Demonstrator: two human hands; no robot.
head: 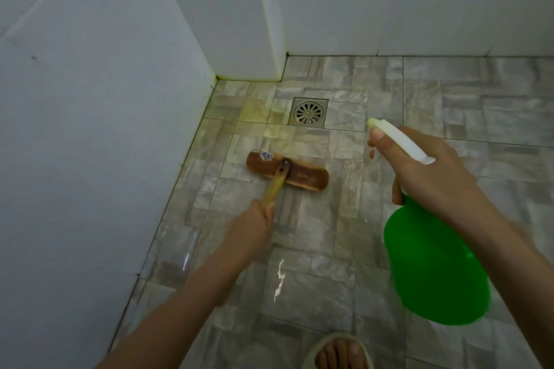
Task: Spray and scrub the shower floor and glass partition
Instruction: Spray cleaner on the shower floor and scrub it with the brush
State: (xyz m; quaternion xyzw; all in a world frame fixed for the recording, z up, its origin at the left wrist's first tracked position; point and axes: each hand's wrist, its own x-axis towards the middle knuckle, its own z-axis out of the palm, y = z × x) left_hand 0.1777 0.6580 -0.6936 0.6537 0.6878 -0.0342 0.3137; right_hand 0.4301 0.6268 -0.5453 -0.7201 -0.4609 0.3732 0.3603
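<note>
Down on the floor, the left hand grips the brush by its handle, fingers curled tight round the near end of the stick. The wooden head lies flat on the wet tiles just beyond those fingers, crosswise to the handle, with a small sticker at its left end. Past the head, farther from the fingers, sits the drain, and a yellowish stain lies just left of it.

The right hand holds the bottle in the air, fingers clamped round its neck. The white sprayer juts out past the knuckles toward the drain, one fingertip just under the nozzle. The green body hangs below the palm.

A wall runs left of the left hand. A sandalled foot shows below, between the two forearms.
</note>
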